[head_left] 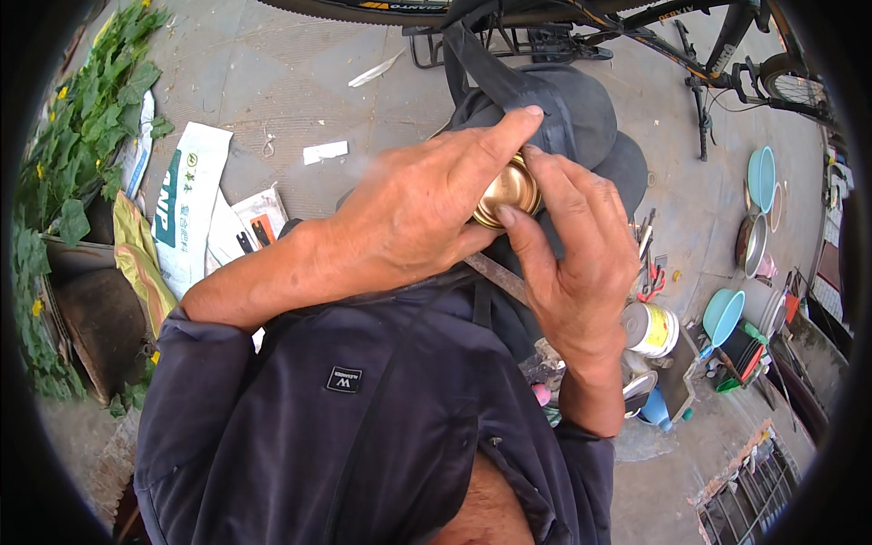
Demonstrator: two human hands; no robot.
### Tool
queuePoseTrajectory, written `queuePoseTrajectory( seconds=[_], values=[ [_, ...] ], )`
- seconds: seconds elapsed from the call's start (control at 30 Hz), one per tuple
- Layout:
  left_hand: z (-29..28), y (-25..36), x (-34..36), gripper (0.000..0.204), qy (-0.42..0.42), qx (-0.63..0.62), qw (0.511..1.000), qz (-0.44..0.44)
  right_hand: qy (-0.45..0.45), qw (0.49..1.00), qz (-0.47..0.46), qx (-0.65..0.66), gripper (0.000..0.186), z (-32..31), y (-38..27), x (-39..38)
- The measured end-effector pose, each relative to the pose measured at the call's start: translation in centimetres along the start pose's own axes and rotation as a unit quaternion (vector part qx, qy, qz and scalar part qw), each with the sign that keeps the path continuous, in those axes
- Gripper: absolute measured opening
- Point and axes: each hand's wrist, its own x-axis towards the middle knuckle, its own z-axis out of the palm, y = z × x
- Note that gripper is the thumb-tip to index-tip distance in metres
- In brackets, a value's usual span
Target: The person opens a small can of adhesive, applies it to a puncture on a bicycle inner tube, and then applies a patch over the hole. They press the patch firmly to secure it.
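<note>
A round, gold-coloured metal can end or lid [507, 193] with ringed edges is held between my two hands, its face turned up. My left hand [413, 195] curls round its left side, thumb and fingers closed about it. From the other side my right hand [586, 241] grips the rim with thumb and bent fingers. What lies beneath the lid is hidden by my hands. Just beyond them sits a dark bag [581, 100] with a wide black strap. A narrow brown bar [498, 276] crosses below my hands, partly covered by the right one.
A bicycle [672, 45] stands at the far side. White sacks [195, 200] and leafy plants [77, 136] are on the left. At right are blue basins [724, 316], a white bucket [647, 329], red-handled tools [652, 283] and a metal floor grate [749, 490].
</note>
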Motion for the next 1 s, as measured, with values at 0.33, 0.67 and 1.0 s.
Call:
queuePoseTrajectory(
  seconds=[0.33, 0.67, 1.0],
  values=[
    [0.2, -0.2, 0.2, 0.091, 0.002, -0.006, 1.0, 0.019, 0.0, 0.998, -0.05, -0.033, 0.063, 0.4, 0.0, -0.1],
    [0.1, 0.1, 0.1, 0.09, 0.004, -0.013, 1.0, -0.014, 0.035, 0.995, -0.082, -0.04, 0.045, 0.5, 0.2, -0.3],
    [0.0, 0.1, 0.1, 0.087, 0.005, -0.016, 0.999, -0.036, 0.118, 0.978, 0.123, 0.122, 0.016, 0.8, -0.3, -1.1]
  ],
)
